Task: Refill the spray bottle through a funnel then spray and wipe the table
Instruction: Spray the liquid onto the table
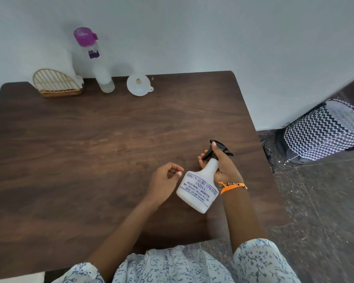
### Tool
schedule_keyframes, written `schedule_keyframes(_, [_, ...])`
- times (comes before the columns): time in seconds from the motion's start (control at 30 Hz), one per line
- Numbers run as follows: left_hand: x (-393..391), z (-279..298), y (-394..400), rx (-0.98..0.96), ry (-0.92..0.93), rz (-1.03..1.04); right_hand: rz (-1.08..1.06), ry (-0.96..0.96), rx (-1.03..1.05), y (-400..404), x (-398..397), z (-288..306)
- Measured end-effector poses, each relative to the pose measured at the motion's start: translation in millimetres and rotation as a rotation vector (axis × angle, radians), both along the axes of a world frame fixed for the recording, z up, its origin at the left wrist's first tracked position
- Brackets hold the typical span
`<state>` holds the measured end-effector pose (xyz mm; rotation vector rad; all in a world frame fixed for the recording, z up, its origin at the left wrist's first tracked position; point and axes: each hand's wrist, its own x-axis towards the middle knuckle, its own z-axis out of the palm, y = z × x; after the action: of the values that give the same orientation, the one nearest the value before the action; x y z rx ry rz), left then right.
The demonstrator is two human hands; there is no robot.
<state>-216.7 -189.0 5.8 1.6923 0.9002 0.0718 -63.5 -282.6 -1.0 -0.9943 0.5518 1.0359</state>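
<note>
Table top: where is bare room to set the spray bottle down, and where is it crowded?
The middle and left of the table are bare, from the left hand up to the far row. Crowded only along the wall: napkin holder, water bottle, funnel. The right hand grips the spray bottle near the right edge.

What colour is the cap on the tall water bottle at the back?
Purple cap, seen in the head view.

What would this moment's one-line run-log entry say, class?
stage: before refill | right hand: grips spray bottle at neck | left hand: beside bottle, holds nothing | funnel: unused, far table edge
</note>
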Motion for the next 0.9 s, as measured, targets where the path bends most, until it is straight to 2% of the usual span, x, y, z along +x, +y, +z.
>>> schedule_keyframes(0.13, [9,-5,-1,-0.013,0.006,0.023,-0.017,-0.033,-0.081,5,15,-2])
schedule_keyframes(0.27, [12,-10,-2,-0.017,0.021,0.023,0.052,0.017,-0.038,-9,22,-7])
schedule_keyframes(0.4, [16,-10,2,-0.028,0.006,0.031,0.001,0.038,0.042,-17,17,-9])
schedule_keyframes(0.53, [15,-5,5,-0.035,-0.016,0.055,0.031,-0.015,-0.018,-8,11,-2])
schedule_keyframes(0.67, [12,0,12,-0.013,-0.034,0.088,0.110,-0.167,-0.068,12,10,11])
schedule_keyframes(0.9, [17,11,40,-0.030,-0.082,0.116,0.319,-0.605,-0.154,70,15,44])
